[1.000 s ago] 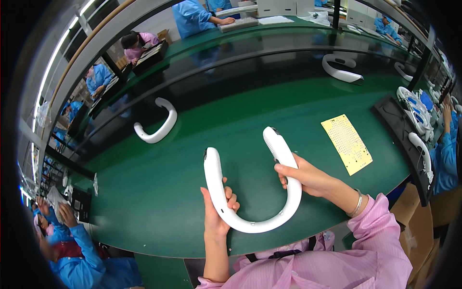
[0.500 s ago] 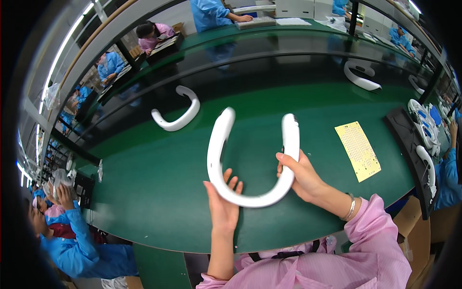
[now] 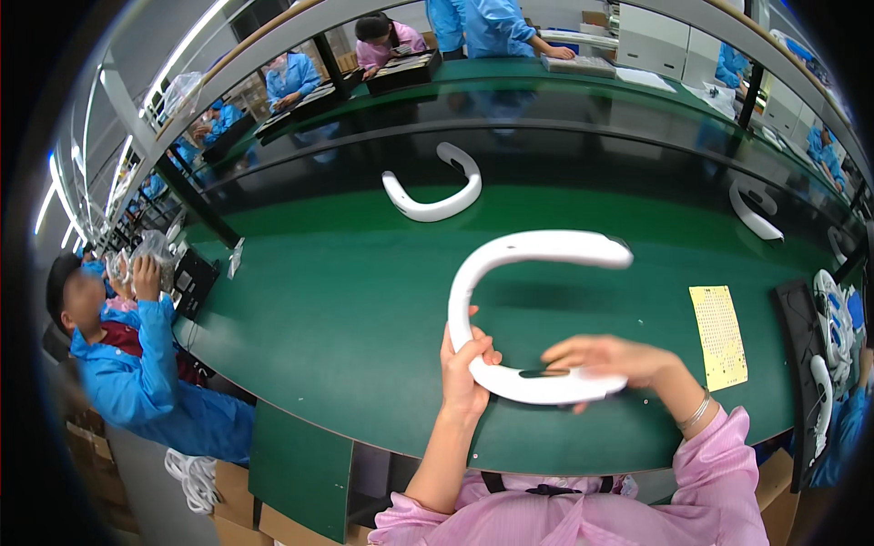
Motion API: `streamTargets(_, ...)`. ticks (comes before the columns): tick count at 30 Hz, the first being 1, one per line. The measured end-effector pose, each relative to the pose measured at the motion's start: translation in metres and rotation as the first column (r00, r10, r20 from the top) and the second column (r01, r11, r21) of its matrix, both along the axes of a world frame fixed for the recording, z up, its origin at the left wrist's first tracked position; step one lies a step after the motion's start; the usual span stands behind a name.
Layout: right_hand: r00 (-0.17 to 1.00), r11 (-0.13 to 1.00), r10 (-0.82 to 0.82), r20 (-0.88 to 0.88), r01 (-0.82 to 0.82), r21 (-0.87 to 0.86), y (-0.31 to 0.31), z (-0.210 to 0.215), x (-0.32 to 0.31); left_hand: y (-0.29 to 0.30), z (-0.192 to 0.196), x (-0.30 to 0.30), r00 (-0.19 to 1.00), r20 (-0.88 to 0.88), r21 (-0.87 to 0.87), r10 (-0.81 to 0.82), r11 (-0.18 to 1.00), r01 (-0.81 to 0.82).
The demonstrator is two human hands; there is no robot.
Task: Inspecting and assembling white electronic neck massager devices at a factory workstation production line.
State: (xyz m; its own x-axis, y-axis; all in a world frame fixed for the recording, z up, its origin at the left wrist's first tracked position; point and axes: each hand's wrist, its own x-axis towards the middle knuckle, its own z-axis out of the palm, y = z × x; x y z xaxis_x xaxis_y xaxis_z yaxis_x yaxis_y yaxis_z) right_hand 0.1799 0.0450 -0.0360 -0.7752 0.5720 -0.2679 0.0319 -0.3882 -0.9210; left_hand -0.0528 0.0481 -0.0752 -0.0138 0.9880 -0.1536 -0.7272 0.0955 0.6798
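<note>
A glossy white U-shaped neckband (image 3: 466, 287) is held above the green table, turned so that its gap faces right. My left hand (image 3: 466, 369) is closed around its bend, thumb on the near side. My right hand (image 3: 619, 359), somewhat blurred, is at the lower arm of the neckband, fingers stretched out over it near a dark oval patch. Whether it touches the surface is hard to tell. Another white neckband (image 3: 437, 211) lies on the table beyond, toward the back edge.
A yellow printed sheet (image 3: 719, 337) lies to the right, beside a black tray (image 3: 792, 364) with white parts. At the far right is another white neckband (image 3: 754, 218). A co-worker in blue (image 3: 150, 364) sits at left holding a clear bag. A dark rail (image 3: 546, 123) runs behind the table.
The neckband has turned from gap facing away to gap facing right. My left hand has closed around its bend; my right hand has let go of its right arm. The view has shifted left.
</note>
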Motion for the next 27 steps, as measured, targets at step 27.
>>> streamTargets(27, 0.396, 0.147, -0.872, 0.289, -0.351, 0.925, 0.124, 0.006, 0.034, 0.072, -0.029, 0.013, 0.836, -0.484, 0.002, -0.258, 0.955, 0.296)
